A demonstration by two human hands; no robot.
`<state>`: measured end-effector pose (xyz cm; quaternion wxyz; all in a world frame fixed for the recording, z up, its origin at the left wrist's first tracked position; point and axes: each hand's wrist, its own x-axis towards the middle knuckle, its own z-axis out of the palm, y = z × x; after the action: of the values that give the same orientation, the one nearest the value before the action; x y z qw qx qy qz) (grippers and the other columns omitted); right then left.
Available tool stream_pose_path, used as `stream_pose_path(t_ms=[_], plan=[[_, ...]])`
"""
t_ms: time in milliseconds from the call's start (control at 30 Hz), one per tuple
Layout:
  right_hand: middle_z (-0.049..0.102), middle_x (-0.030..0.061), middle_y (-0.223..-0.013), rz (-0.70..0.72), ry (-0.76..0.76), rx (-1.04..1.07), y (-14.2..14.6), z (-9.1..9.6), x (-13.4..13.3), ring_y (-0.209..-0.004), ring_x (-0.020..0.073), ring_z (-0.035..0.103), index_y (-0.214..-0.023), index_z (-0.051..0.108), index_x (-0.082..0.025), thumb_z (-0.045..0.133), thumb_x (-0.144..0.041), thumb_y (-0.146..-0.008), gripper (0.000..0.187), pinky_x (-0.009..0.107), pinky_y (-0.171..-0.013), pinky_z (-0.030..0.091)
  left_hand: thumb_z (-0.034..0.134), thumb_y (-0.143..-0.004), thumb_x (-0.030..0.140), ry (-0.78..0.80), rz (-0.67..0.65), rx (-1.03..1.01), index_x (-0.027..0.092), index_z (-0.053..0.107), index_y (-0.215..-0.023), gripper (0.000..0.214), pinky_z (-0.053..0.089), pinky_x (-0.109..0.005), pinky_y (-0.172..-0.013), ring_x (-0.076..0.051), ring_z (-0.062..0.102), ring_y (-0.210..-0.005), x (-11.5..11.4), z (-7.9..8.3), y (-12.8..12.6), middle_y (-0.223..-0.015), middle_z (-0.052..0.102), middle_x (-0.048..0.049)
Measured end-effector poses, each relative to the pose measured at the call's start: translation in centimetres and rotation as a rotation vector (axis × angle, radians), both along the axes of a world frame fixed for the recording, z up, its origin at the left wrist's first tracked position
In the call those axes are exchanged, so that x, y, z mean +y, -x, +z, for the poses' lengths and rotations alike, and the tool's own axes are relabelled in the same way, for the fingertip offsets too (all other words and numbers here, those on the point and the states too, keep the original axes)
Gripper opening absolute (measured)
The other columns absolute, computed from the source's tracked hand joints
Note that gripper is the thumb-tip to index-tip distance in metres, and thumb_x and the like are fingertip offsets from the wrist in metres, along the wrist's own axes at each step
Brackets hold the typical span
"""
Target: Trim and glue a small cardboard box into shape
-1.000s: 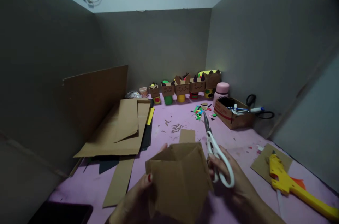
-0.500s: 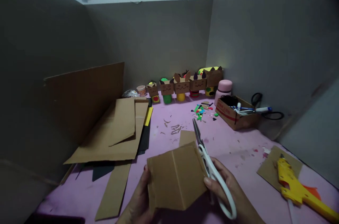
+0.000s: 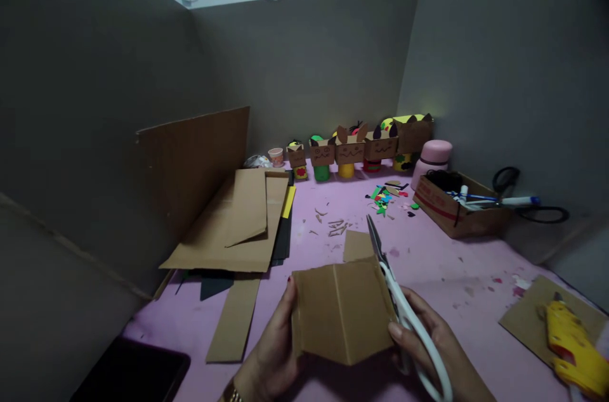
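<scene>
My left hand (image 3: pixel 277 345) grips the left edge of a folded cardboard piece (image 3: pixel 340 313), thumb on top. The piece has a crease down its middle and is tilted towards me. At its right edge, my right hand (image 3: pixel 428 338) holds white-handled scissors (image 3: pixel 404 300), with the thumb also against the cardboard. The blades point up and away, beyond the piece's upper right corner. Another flat cardboard piece (image 3: pixel 356 245) lies on the table just behind, partly covered by the held one.
Stacked cardboard sheets (image 3: pixel 223 250) lie on the left, a black phone (image 3: pixel 133 370) nearer me. Small cardboard-faced figures (image 3: pixel 349 151) line the back. Paper scraps (image 3: pixel 380 198), a pink bottle (image 3: pixel 432 158), a box of pens (image 3: pixel 457 205) and a yellow glue gun (image 3: pixel 573 345) are to the right.
The view has turned left, so everything sits further right in the picture and more of the phone shows. Both hands keep their hold on the cardboard and scissors.
</scene>
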<state>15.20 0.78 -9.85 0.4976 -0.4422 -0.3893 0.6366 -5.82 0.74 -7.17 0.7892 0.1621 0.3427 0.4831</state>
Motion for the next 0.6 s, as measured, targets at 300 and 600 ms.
stream_pose_path(t_ms=[300,600], plan=[[0.073,0.0067,-0.084,-0.225,-0.179,-0.208,-0.5,-1.2,0.6,-0.073,0.0245,0.069,-0.108,0.064,-0.025,0.083,-0.039,-0.062,0.051,0.031,-0.063,0.058,0.052,-0.088,0.051,-0.284,0.293,0.931,0.011,0.050,-0.132,0.060,0.044,-0.043,-0.102,-0.032,0.054,-0.125,0.1,-0.3,0.4,-0.136,0.060,-0.0165],[0.076,0.0045,-0.092,-0.350,-0.232,-0.291,1.4,-1.6,-1.0,-0.083,0.0247,0.072,-0.113,0.062,-0.028,0.072,-0.032,-0.069,0.045,0.032,-0.077,0.058,0.041,-0.094,0.041,-0.334,0.258,1.122,0.009,0.046,-0.138,0.055,0.021,-0.041,-0.118,-0.026,0.033,-0.142,-0.4,-0.2,0.3,-0.146,0.051,-0.0127]])
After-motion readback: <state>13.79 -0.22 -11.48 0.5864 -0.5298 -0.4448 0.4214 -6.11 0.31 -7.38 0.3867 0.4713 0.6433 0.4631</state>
